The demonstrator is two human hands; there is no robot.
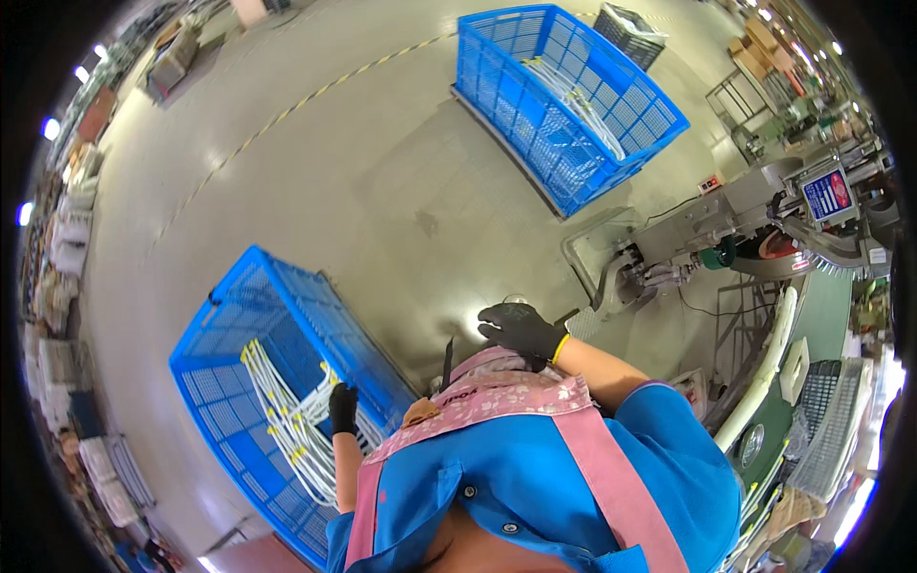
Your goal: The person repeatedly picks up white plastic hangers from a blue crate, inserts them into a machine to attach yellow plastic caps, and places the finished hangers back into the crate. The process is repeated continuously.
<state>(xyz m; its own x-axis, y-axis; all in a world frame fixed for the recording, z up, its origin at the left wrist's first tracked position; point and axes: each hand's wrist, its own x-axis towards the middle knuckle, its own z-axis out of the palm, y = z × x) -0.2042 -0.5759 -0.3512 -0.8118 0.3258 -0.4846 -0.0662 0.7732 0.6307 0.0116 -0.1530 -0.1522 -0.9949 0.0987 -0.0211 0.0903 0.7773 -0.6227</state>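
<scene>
My left hand (343, 409), in a black glove, is at the inner side of the near blue plastic crate (334, 315). Beside it lie long white rod-like pieces (284, 420) with yellow bits along them, heaped in that crate. The fingers of this hand are too small and dark to show whether they grip one. My right hand (522, 330), also black-gloved with a yellow cuff, is in front of my pink flowered apron (487, 387). Its fingers are bent a little and apart, and nothing shows in them. A thin dark upright piece (448, 363) stands between the hands.
A second blue crate (564, 143) with similar white pieces stands ahead on a low base. To the right is a grey machine (707, 215) with a metal stand. A green table (774, 430) curves along my right side. A yellow-black floor line (315, 94) runs at the left.
</scene>
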